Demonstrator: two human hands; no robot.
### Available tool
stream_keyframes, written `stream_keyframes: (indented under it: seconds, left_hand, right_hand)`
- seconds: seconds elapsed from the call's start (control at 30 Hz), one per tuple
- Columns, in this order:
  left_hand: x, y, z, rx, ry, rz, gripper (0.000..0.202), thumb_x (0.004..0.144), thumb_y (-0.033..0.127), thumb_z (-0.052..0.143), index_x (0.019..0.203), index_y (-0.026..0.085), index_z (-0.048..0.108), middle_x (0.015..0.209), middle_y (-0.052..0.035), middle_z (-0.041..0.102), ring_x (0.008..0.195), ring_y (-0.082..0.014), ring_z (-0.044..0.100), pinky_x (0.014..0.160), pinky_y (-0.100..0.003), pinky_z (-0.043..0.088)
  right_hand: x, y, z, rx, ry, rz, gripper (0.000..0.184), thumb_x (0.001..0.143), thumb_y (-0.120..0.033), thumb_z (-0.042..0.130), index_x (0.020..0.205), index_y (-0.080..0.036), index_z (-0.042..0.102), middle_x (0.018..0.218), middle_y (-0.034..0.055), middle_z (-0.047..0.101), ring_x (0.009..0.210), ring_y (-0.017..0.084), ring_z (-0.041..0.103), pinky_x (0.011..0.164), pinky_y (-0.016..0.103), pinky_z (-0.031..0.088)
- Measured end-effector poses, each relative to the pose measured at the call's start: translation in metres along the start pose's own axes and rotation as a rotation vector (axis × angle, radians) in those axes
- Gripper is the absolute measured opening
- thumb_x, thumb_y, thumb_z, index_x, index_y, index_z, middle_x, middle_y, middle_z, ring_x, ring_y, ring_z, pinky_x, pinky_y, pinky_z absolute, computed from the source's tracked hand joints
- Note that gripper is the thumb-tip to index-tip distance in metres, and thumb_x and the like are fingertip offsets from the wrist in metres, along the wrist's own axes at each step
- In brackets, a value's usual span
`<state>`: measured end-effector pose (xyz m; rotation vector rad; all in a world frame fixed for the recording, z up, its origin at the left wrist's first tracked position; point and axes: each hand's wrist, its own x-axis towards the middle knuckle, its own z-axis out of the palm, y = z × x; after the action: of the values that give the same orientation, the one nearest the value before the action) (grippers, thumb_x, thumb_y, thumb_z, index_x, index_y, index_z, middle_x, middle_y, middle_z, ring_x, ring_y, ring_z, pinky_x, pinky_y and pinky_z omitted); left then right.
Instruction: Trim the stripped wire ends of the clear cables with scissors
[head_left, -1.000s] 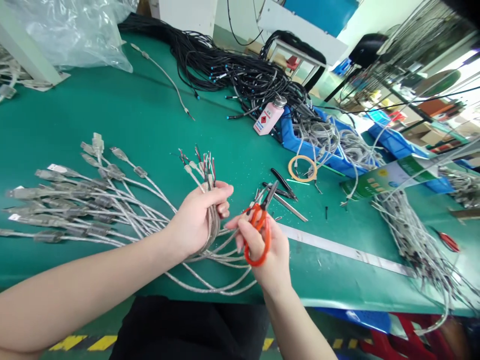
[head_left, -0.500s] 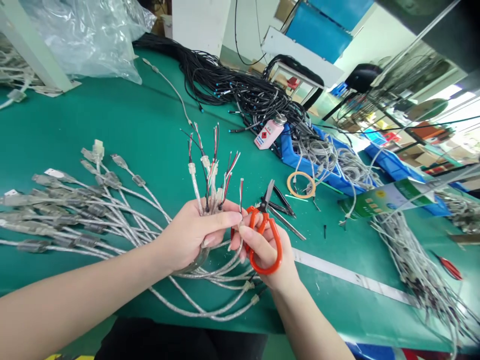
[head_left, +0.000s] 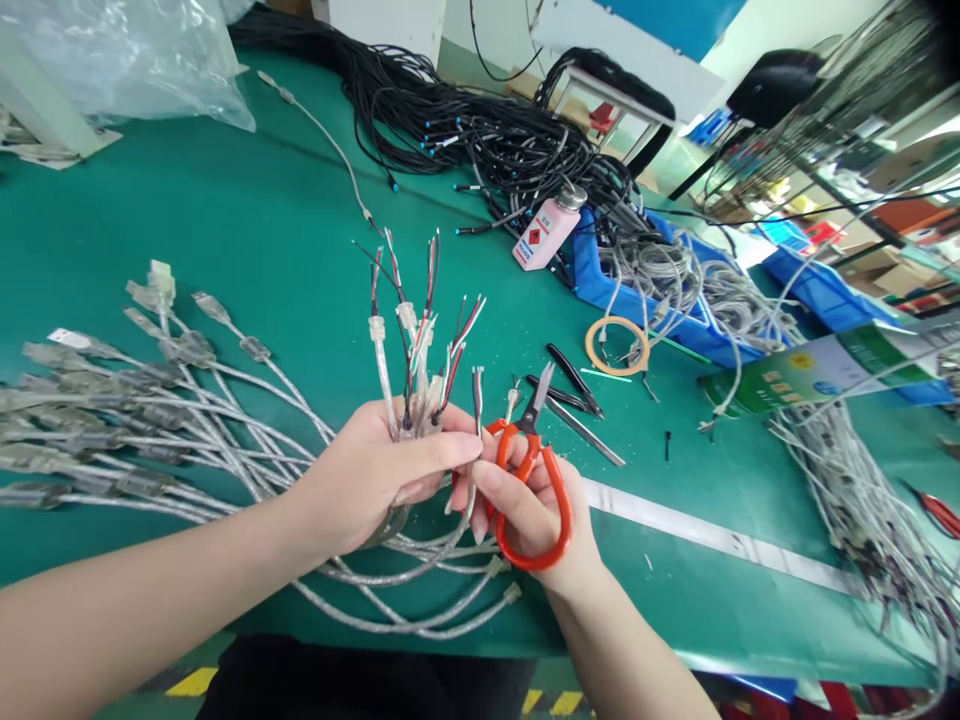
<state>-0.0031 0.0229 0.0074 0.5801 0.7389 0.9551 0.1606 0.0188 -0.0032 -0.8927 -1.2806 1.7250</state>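
Note:
My left hand (head_left: 375, 460) is closed around a bunch of clear-jacketed grey cables (head_left: 382, 375), whose stripped ends fan upward in red, white, green and black wires. Its thumb and fingers also pinch one cable end (head_left: 478, 395) with short coloured wires. Against that same cable, just below, rest the thumb and fingertips of my right hand (head_left: 532, 510). Orange-handled scissors (head_left: 559, 530) hang on my right hand, blades pointing up and away. Leftward on the green table (head_left: 187, 210) lie the cables' USB plugs (head_left: 82, 345).
Black cables (head_left: 420, 110) are heaped at the back, by a pink bottle (head_left: 550, 230) and a blue bin (head_left: 592, 270) of coiled cables. Pliers (head_left: 574, 380), a tan ring (head_left: 600, 365) and a metal strip (head_left: 697, 535) lie rightward. Another cable bundle (head_left: 832, 500) is at far right.
The pinched cable end has turned slightly and sits a little lower, its wires shorter above my left thumb. Both hands keep their hold. The view has shifted slightly.

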Motion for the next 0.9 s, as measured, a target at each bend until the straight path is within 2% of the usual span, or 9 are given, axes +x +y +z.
stream_keyframes:
  seconds: [0.2,0.37,0.6,0.77,0.9]
  left_hand:
    - [-0.003,0.002,0.003,-0.005,0.062,-0.001,0.013,0.077,0.017,0.067,0.067,0.018,0.059,0.036,0.0109,0.042,0.036,-0.0059,0.047,0.044,-0.017,0.044]
    - [-0.002,0.001,0.003,-0.012,0.079,-0.003,0.012,0.077,0.017,0.068,0.068,0.018,0.059,0.037,0.0109,0.044,0.035,-0.0044,0.044,0.042,-0.015,0.040]
    - [-0.002,0.002,0.000,-0.009,-0.013,0.012,0.010,0.082,0.018,0.064,0.072,0.018,0.062,0.038,0.0086,0.049,0.038,-0.0045,0.045,0.041,-0.014,0.033]
    - [-0.003,0.003,0.003,0.015,-0.007,0.012,0.011,0.083,0.016,0.062,0.072,0.019,0.060,0.038,0.0094,0.051,0.037,-0.0041,0.044,0.041,-0.013,0.035]
    - [-0.003,0.003,0.004,0.016,-0.010,0.010,0.012,0.083,0.016,0.060,0.073,0.019,0.058,0.040,0.0093,0.055,0.038,-0.0051,0.051,0.041,-0.013,0.038]
  right_hand:
    - [-0.002,0.006,0.002,0.076,-0.022,0.031,0.011,0.090,-0.028,0.068,0.085,-0.019,0.065,0.070,0.0011,0.073,0.050,0.006,0.060,0.048,0.014,0.049]
    - [-0.004,0.011,0.000,0.146,-0.020,0.021,0.005,0.089,-0.024,0.069,0.090,-0.021,0.066,0.073,-0.0006,0.074,0.052,0.005,0.062,0.050,0.012,0.051]
    - [-0.003,0.007,0.001,0.138,-0.019,0.045,0.014,0.089,-0.028,0.069,0.082,-0.016,0.068,0.070,0.0018,0.073,0.048,0.005,0.059,0.046,0.013,0.049]
    - [-0.003,0.009,0.001,0.167,-0.014,0.056,0.012,0.088,-0.029,0.070,0.085,-0.018,0.067,0.070,0.0002,0.073,0.047,0.005,0.059,0.045,0.013,0.049]
    - [-0.004,0.011,0.000,0.163,-0.026,0.071,0.012,0.089,-0.029,0.070,0.088,-0.018,0.065,0.070,-0.0001,0.073,0.048,0.005,0.060,0.045,0.013,0.050]
